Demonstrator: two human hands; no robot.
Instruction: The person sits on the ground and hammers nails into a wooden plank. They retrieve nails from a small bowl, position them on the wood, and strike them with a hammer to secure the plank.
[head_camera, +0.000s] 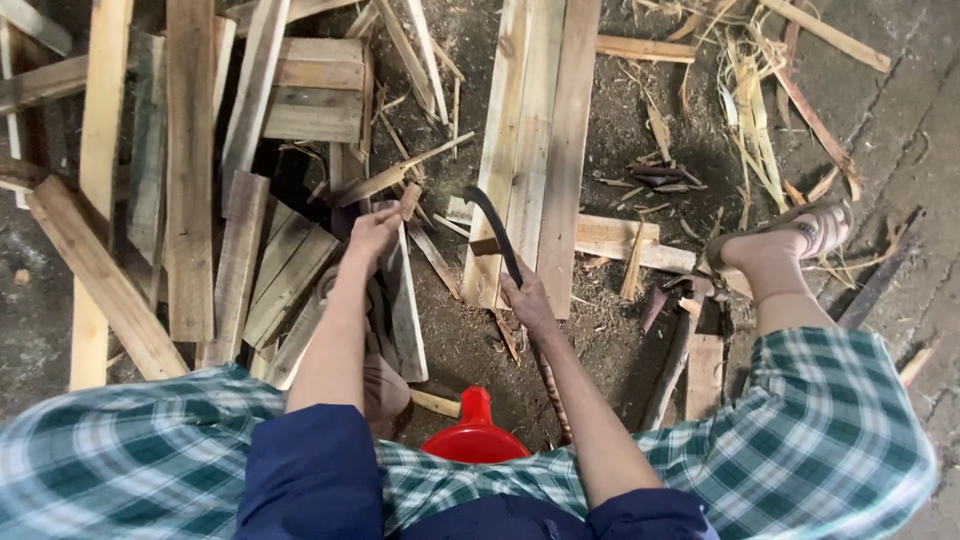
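Gripping the handle of a dark curved blade (492, 232), the right hand (527, 300) was closed tight, just right of a narrow upright plank (403, 300). The left hand (372, 232) was clamped around that plank's top end, above a red funnel (474, 432).

Curved blade (492, 228) in right hand (527, 300): dark, matt metal. Left hand (372, 232) grips a narrow wood slat (402, 300), pale, rough-sawn, dry; planks (532, 130) just beyond both hands look equally raw and unfinished, on dull, gritty dirt ground (620, 120). Funnel (475, 432) below the hands: glossy red plastic; checked cloth (150, 460) beside it is soft woven fabric.
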